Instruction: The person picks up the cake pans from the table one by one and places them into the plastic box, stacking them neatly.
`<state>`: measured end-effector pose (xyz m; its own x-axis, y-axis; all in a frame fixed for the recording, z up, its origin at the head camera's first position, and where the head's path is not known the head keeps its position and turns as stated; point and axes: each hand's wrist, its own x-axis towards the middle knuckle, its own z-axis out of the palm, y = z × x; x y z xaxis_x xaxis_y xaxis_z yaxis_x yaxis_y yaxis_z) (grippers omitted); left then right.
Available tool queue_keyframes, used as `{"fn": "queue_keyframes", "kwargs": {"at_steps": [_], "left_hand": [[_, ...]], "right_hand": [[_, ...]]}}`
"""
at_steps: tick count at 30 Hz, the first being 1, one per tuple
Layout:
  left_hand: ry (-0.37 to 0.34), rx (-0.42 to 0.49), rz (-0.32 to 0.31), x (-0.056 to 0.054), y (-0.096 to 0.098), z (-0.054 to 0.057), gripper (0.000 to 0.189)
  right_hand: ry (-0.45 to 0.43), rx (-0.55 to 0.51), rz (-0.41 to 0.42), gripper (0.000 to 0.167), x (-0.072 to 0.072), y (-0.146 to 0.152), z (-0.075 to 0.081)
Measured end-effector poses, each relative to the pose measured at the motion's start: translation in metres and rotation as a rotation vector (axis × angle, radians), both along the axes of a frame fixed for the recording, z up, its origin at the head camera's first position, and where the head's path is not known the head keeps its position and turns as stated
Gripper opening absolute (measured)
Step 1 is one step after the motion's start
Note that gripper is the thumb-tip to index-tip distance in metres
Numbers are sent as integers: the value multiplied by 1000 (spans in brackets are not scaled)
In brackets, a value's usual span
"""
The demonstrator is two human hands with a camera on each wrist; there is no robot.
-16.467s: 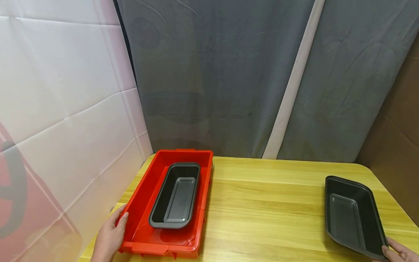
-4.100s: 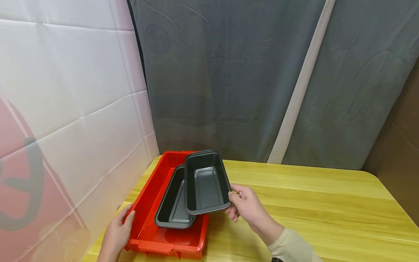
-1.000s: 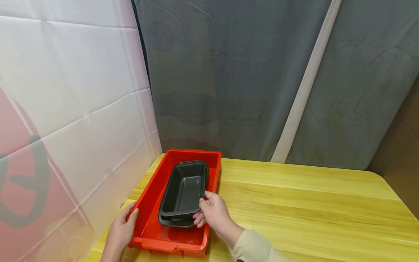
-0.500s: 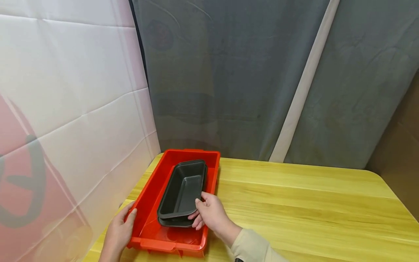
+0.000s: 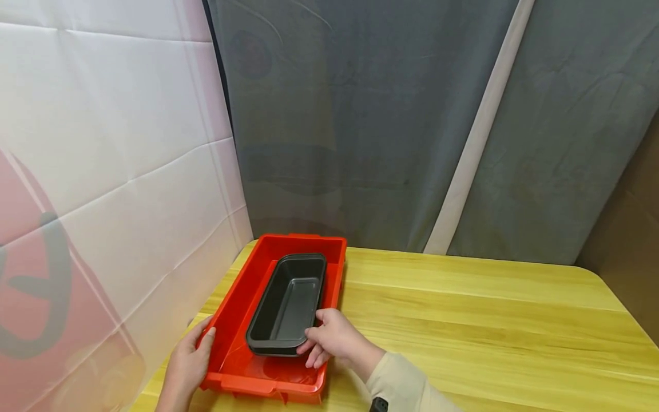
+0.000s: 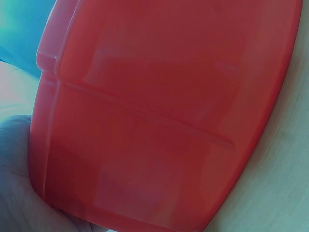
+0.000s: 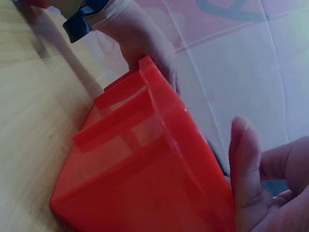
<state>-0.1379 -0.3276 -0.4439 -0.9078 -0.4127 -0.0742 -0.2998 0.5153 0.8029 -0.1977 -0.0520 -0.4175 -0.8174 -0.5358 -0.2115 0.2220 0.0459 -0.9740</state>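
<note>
A dark grey loaf pan [image 5: 293, 312] sits nested in a second, matching pan, which it almost wholly hides. Both lie inside the red tray [image 5: 268, 388]. At the pan's near right corner, my right hand [image 5: 337, 337] pinches the rim between thumb and finger, its lower fingers hanging loose over the tray. My left hand [image 5: 185, 363] grips the tray's left wall near the front, thumb along the rim. The left wrist view is filled by the tray's outer wall [image 6: 145, 116]. In the right wrist view, the right thumb [image 7: 246, 169] stands beside the tray's rim.
The wooden table [image 5: 463, 326] stretches off to the right of the tray. A white printed sheet [image 5: 128, 143] closes the left side, a grey curtain [image 5: 360, 126] the back. Brown board [image 5: 630, 217] stands at the right edge.
The right hand has brought the pan from the table's right side over to the tray. During the last second it has lowered into the other pan. The left hand stays on the tray.
</note>
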Motion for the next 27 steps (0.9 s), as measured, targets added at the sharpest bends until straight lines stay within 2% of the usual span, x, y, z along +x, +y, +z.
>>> {"fn": "queue_keyframes", "kwargs": {"at_steps": [5,13,19,24,27], "left_hand": [[10,11,-3,-1,0,0,55],[13,3,-9,-2,0,0,54],[2,3,-13,-1,0,-1,54],[-5,-18,-11,-1,0,0,55],[-6,-28,-11,-1,-1,1,56]], "right_hand": [[-7,36,16,64,1,2,3],[2,59,5,59,4,4,4],[56,73,-32,61,13,6,3],[92,21,-47,60,21,15,1],[116,-32,-26,58,24,27,0]]}}
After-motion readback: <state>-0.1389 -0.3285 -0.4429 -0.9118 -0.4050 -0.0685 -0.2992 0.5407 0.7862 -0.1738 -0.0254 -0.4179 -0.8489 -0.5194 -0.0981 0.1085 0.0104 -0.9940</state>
